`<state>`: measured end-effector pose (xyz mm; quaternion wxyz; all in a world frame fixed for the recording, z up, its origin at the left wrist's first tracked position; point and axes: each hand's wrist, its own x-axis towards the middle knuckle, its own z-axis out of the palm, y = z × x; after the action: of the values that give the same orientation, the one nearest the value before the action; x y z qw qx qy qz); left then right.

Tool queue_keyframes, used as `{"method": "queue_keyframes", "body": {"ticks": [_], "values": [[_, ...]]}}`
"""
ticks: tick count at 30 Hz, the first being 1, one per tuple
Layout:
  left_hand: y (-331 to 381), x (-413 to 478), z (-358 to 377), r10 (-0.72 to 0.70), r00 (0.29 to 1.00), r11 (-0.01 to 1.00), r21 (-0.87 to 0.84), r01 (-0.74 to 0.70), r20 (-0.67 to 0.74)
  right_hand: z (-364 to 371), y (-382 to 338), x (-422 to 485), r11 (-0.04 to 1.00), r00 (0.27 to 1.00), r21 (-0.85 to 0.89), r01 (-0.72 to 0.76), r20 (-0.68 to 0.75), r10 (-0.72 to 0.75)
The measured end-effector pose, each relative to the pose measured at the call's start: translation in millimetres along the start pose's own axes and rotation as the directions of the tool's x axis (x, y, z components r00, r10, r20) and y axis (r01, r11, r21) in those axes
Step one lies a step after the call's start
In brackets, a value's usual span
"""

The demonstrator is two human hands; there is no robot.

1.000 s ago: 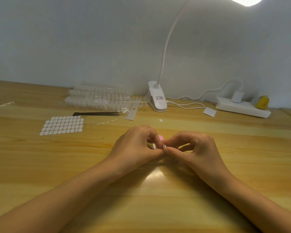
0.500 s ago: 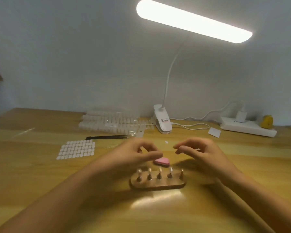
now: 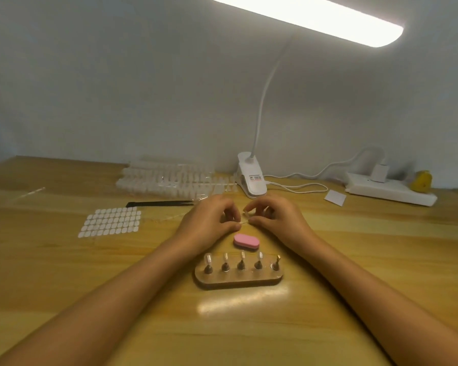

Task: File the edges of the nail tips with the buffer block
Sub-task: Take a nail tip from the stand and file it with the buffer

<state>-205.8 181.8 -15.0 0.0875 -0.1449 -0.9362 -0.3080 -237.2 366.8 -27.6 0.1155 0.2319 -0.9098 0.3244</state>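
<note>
Hands together over table (image 3: 64, 273), wrists resting low, fingers curled. Left hand (image 3: 209, 223) and right hand (image 3: 275, 220) both pinch thin clear strip (image 3: 245, 221) between thumb and forefinger. Buffer block (image 3: 246, 241) lies flat, untouched, between hands and stand (image 3: 238, 280) of nail tips (image 3: 242, 256).

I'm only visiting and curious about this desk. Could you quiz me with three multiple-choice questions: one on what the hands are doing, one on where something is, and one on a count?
1. What are the left hand and right hand doing?
A) lying flat B) waving C) pinching a small clear piece between them
2. Where is the pink buffer block?
A) on the floor B) on the table, between the hands and the wooden stand C) in a drawer
3. How many pegs does the wooden stand have?
A) three B) five C) eight

Answers: 1 C, the fingertips of both hands meet on it; 2 B, it lies untouched just beyond the stand; 3 B, five stand in one row.
</note>
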Motion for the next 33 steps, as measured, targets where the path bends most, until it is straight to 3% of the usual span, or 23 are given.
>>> {"method": "queue_keyframes", "body": {"ticks": [2, 6, 10, 12, 13, 16, 18, 20, 22, 25, 29, 33], "values": [[-0.4, -2.4, 1.9, 0.012, 1.0, 1.0, -0.027, -0.012, -0.025, -1.2, -2.3, -2.4, 0.999, 0.998, -0.024, 0.049, -0.029, -0.049], [-1.8, -2.4, -0.1, -0.015, 1.0, 0.996, -0.083, 0.013, -0.026, -6.2, -7.4, -6.9, 0.946, 0.967, -0.231, 0.228, -0.059, -0.248], [-2.6, 3.0, -4.4, -0.079, 0.996, 0.988, -0.131, 0.082, 0.028, -9.9, -13.3, -9.5, 0.761, 0.851, -0.461, 0.456, -0.024, -0.524], [-3.5, 5.3, -8.8, -0.114, 0.991, 0.966, -0.226, 0.129, 0.076, -12.4, -12.9, -10.1, 0.66, 0.788, -0.574, 0.485, -0.041, -0.614], [-3.9, 6.1, -11.4, -0.128, 0.987, 0.944, -0.294, 0.152, 0.099, -13.7, -12.0, -10.4, 0.657, 0.775, -0.582, 0.479, -0.072, -0.628], [-4.6, 4.7, -17.3, -0.122, 0.99, 0.918, -0.372, 0.14, 0.073, -11.9, -13.1, -12.8, 0.843, 0.846, -0.353, 0.406, -0.205, -0.493], [-6.0, 0.7, -18.8, 0.042, 0.998, 0.977, -0.205, -0.052, -0.055, -8.9, -16.9, -14.1, 0.973, 0.95, 0.023, 0.229, -0.224, -0.218], [-8.7, -5.2, -21.0, 0.329, 0.937, 0.944, 0.073, -0.322, -0.118, -9.6, -21.1, -12.8, 0.896, 0.995, 0.44, -0.059, -0.05, 0.09], [-13.7, -8.1, -20.6, 0.492, 0.862, 0.859, 0.23, -0.457, -0.121, -11.8, -22.2, -11.6, 0.731, 0.962, 0.631, -0.258, 0.101, 0.253], [-15.6, -8.3, -18.2, 0.389, 0.911, 0.916, 0.165, -0.366, -0.137, -15.6, -21.3, -10.9, 0.597, 0.931, 0.737, -0.316, 0.119, 0.346], [-24.1, -4.4, -18.5, 0.142, 0.984, 0.99, 0.031, -0.14, -0.102, -14.2, -20.4, -13.0, 0.677, 0.944, 0.672, -0.3, 0.109, 0.311], [-27.5, -7.8, -18.4, 0.088, 0.991, 0.983, 0.172, -0.07, -0.104, -11.3, -24.2, -14.0, 0.784, 0.962, 0.562, -0.265, 0.102, 0.252]]}}
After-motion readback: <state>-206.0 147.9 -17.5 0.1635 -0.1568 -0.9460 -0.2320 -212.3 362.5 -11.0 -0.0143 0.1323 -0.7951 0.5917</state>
